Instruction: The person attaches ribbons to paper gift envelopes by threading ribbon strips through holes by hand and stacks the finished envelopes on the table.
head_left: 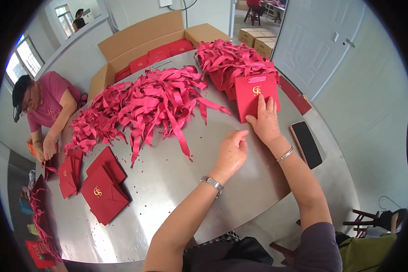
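My right hand (264, 121) rests its outstretched fingers flat on the front of a red paper gift bag (247, 97) with a gold emblem. That bag stands at the near end of a row of similar bags, whose pink ribbon handles (231, 56) pile up on top. My left hand (233, 152) hovers over the metal table just left of the bag. Its fingers are curled closed, and nothing shows in them. Left of the bags lies a large heap of loose pink ribbons (154, 99).
Folded red bags (105, 192) and a smaller stack (70, 174) lie on the metal table (167, 181). A black phone (306, 144) sits right of my forearm. An open carton (143, 34) of red bags stands at the far edge. A co-worker (50, 104) handles a bag at left.
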A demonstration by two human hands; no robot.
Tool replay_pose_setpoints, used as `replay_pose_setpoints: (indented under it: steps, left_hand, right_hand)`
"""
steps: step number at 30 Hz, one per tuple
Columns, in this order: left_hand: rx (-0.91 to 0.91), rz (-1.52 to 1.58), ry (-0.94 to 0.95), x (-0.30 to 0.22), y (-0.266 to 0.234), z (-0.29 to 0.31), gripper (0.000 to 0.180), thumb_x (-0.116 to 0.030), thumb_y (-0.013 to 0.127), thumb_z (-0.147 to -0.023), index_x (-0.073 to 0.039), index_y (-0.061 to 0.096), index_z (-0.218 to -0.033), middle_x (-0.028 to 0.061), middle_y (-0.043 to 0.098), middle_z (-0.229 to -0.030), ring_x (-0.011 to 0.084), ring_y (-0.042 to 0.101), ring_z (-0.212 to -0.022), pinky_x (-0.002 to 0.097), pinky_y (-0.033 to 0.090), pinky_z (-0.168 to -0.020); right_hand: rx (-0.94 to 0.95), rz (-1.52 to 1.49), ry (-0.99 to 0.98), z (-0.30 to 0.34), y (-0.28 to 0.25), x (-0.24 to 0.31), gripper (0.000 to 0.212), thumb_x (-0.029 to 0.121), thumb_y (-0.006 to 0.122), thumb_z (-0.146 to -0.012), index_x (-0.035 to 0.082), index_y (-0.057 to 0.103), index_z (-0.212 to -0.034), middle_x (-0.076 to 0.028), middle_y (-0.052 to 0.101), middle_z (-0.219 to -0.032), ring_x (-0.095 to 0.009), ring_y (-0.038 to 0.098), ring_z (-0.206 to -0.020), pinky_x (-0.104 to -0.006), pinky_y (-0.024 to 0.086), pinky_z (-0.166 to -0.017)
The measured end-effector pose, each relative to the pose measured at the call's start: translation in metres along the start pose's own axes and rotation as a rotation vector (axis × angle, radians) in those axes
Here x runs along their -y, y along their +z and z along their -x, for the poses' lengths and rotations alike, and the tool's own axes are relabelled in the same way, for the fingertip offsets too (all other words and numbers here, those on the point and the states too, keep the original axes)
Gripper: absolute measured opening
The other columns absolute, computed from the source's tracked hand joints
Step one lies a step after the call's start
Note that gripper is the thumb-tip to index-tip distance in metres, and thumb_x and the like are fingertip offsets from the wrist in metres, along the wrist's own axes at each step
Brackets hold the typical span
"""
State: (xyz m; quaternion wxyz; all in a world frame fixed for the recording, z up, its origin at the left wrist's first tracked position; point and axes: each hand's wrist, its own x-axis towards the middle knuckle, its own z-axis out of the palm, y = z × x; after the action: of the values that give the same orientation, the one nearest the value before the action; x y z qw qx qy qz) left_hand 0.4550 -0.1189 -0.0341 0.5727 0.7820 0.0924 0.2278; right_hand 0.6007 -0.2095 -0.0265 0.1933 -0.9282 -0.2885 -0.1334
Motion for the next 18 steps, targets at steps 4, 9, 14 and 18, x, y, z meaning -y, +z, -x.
replay_pose_setpoints:
  steps: [4, 9, 14, 18]
  left_hand:
    - [-0.018, 0.003, 0.068, 0.002, -0.002, 0.001, 0.028, 0.004, 0.057, -0.085, 0.0, 0.06, -0.113, 0.0168, 0.062, -0.101, 0.031, 0.063, -0.087, 0.0383, 0.052, -0.077]
    - [-0.009, 0.034, 0.073, 0.002, 0.002, 0.001, 0.028, 0.004, 0.058, -0.084, 0.001, 0.06, -0.112, 0.0179, 0.062, -0.102, 0.0323, 0.063, -0.087, 0.0391, 0.052, -0.077]
    - [0.009, -0.005, 0.105, 0.005, -0.001, 0.003, 0.028, 0.006, 0.055, -0.086, 0.001, 0.06, -0.112, 0.0144, 0.062, -0.1, 0.026, 0.063, -0.087, 0.0351, 0.052, -0.078]
    - [0.025, -0.059, 0.154, 0.011, -0.014, 0.013, 0.027, 0.004, 0.055, -0.084, 0.001, 0.061, -0.11, 0.0169, 0.061, -0.103, 0.0299, 0.063, -0.09, 0.0372, 0.052, -0.079]
  right_hand:
    - [-0.003, 0.026, -0.035, -0.015, 0.01, 0.0, 0.092, 0.039, 0.072, -0.082, 0.002, 0.023, -0.15, -0.038, 0.027, -0.147, -0.055, 0.029, -0.135, -0.0545, 0.031, -0.111]
    - [-0.003, 0.036, -0.034, -0.02, 0.013, -0.004, 0.091, 0.04, 0.071, -0.083, 0.002, 0.023, -0.15, -0.039, 0.027, -0.146, -0.056, 0.029, -0.135, -0.0528, 0.031, -0.112]
    - [-0.083, -0.075, -0.054, -0.008, 0.011, -0.003, 0.089, 0.036, 0.074, -0.081, 0.0, 0.027, -0.149, -0.036, 0.03, -0.146, -0.052, 0.03, -0.136, -0.0489, 0.031, -0.113]
    - [-0.232, -0.109, -0.143, 0.006, 0.011, -0.005, 0.084, 0.027, 0.077, -0.079, -0.003, 0.033, -0.144, -0.033, 0.032, -0.146, -0.047, 0.032, -0.136, -0.0476, 0.03, -0.114]
